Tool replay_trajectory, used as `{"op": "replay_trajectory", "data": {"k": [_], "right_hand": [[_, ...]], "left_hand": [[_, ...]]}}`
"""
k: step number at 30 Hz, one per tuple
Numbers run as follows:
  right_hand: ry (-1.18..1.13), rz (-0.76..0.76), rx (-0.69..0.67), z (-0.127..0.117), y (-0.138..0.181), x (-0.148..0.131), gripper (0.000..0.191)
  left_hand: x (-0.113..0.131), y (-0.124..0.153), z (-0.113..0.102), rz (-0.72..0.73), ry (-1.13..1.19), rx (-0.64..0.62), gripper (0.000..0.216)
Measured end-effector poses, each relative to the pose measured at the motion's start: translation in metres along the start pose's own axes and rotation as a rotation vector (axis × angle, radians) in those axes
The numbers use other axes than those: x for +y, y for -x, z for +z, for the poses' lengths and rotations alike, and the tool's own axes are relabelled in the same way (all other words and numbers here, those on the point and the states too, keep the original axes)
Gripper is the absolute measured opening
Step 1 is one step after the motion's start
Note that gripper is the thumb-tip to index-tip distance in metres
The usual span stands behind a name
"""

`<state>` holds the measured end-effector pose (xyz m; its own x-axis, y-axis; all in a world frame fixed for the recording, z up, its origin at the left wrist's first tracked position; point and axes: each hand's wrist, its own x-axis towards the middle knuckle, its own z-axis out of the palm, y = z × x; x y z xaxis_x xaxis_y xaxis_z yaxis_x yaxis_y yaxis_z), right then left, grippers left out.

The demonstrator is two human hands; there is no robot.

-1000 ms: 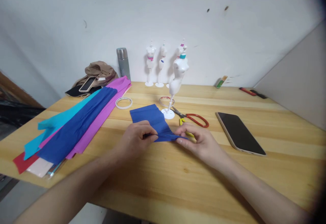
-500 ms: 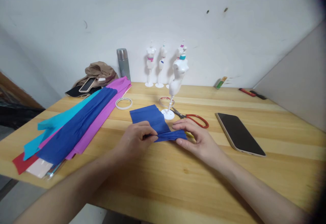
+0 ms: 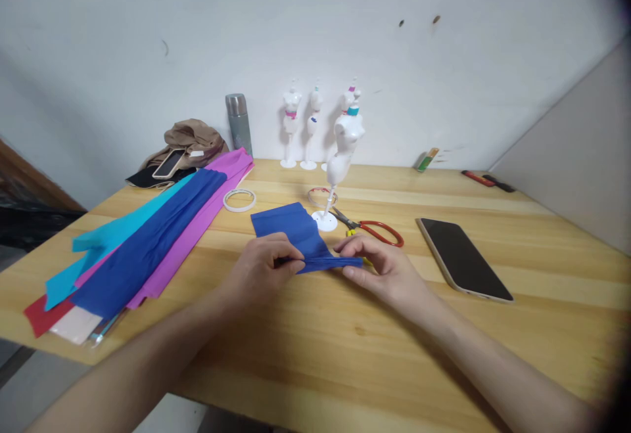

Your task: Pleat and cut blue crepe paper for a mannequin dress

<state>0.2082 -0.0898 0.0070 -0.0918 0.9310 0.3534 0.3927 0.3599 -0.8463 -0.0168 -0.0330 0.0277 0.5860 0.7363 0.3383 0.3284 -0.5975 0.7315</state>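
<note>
A small blue paper piece lies on the wooden table, its near edge gathered into narrow folds. My left hand pinches the left end of that folded edge. My right hand pinches the right end, fingers closed on the paper. A white mini mannequin on a stand is just behind the paper. Red-handled scissors lie behind my right hand, with something yellow partly hidden beneath it.
Long strips of cyan, blue, magenta and red paper lie at the left. A tape ring, a grey flask, three small mannequins and a brown cloth with a phone stand behind. A black phone lies right.
My right hand has shifted slightly left and closed tighter on the folded edge, which is now gathered narrower. My left hand has kept its pinch in place.
</note>
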Motion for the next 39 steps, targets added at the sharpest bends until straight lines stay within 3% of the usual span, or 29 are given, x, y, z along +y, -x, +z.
{"op": "replay_trajectory", "data": {"k": [13,21,26,32,39], "right_hand": [[-0.203,0.099,0.025,0.000,-0.001,0.009,0.021],[0.100,0.153,0.096,-0.002,0.000,0.017,0.022],[0.111,0.154,0.056,-0.002,0.000,0.028,0.015],[0.313,-0.010,-0.041,0.005,0.001,0.029,0.011],[0.414,-0.147,-0.049,0.018,-0.003,0.029,0.015]], "left_hand": [[-0.003,0.001,0.001,0.021,-0.011,0.005,0.011],[-0.005,0.001,0.005,-0.069,0.000,-0.019,0.005],[-0.010,0.000,0.006,-0.195,-0.037,-0.085,0.010],[-0.013,-0.002,0.005,-0.212,-0.279,-0.156,0.012],[-0.027,-0.003,0.011,-0.012,-0.449,-0.103,0.014]]}}
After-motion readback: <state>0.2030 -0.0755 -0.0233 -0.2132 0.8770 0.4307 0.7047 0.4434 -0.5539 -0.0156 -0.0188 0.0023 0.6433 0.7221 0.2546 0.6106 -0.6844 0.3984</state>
